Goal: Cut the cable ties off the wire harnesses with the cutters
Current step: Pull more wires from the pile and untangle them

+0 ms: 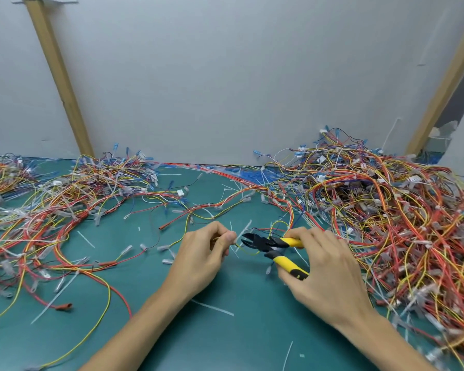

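While a wire (pixel 249 253) was pinched by the left hand (pixel 206 253), cutters (pixel 268 245): gripped by the right hand (pixel 330 266), jaws parted beside it.
Done: cut ties (pixel 212 307) were strewn over the tabletop (pixel 239 344).
Left: wire harnesses (pixel 399 210) were heaped high; plenty judged remaining.

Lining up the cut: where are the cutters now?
Head view, just right of centre over the green mat: the right hand grips the cutters, tip pointing at the yellow wire the left hand pinches.
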`<state>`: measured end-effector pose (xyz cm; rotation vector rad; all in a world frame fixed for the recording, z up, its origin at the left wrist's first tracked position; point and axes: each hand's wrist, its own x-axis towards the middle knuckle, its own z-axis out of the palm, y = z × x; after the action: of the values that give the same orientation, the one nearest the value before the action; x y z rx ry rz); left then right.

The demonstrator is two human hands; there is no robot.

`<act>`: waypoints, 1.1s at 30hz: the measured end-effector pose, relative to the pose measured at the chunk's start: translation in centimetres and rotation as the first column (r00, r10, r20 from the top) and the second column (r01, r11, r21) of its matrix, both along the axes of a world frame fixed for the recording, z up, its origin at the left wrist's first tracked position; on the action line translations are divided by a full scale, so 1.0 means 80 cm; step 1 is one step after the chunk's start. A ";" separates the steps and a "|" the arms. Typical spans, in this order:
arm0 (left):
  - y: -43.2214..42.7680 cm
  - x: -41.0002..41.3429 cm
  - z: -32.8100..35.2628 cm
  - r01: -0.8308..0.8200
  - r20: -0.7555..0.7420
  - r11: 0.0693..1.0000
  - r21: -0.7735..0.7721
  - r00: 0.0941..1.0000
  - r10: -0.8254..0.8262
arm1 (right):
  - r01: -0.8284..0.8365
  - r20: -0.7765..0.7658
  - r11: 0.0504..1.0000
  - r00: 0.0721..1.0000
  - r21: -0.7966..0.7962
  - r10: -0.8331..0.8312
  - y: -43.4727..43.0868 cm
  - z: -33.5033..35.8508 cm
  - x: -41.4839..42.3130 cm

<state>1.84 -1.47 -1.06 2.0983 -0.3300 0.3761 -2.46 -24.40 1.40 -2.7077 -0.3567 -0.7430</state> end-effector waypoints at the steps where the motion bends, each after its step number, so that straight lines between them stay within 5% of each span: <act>1: -0.002 -0.001 -0.002 0.007 -0.004 1.000 0.013 1.000 -0.007 | 0.000 -0.026 1.000 1.000 0.009 0.000 0.001 0.000 0.000; 20: -0.011 -0.010 -0.001 0.000 -0.002 1.000 -0.029 1.000 0.000 | -0.020 -0.229 0.999 0.973 0.048 0.031 0.002 0.001 -0.003; 33: -0.003 -0.002 0.004 0.180 -0.187 0.951 -0.250 0.955 -0.230 | -0.010 -0.272 0.998 0.962 0.069 0.029 -0.002 0.004 0.001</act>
<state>1.70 -1.70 -0.77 1.8343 -0.3558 0.0578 -2.40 -24.58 1.69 -2.6898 -0.2853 -0.3596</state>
